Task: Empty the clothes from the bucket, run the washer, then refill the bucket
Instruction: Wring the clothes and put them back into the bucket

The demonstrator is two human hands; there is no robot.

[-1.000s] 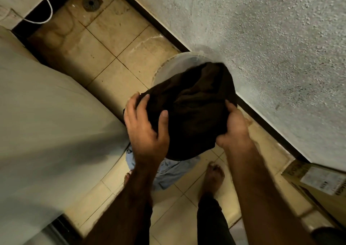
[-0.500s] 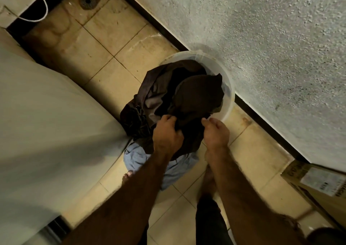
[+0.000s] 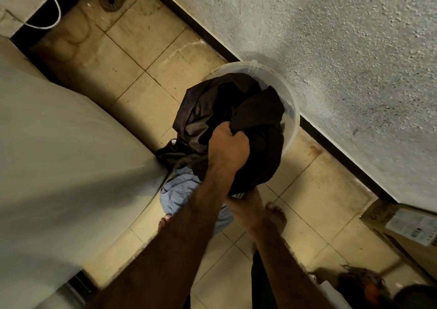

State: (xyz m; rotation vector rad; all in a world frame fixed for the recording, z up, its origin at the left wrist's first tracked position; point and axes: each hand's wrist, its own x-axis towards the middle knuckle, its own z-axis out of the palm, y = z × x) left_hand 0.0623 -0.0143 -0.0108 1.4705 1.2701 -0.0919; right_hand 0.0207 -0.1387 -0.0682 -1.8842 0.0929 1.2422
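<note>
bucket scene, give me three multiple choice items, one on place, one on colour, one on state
1. Where does the bucket stand?
A. against the wall
B. on the washer
C. over the drain

2. What colour is the cloth on the floor?
A. red
B. light blue
C. yellow

3. What is the left hand doing?
A. resting open on the floor
B. gripping dark clothes
C. holding the box

Answers: 1 A, its rim meets the wall. 2 B, pale blue fabric shows beside the left forearm. 3 B, its fingers are closed on the dark fabric over the bucket.
</note>
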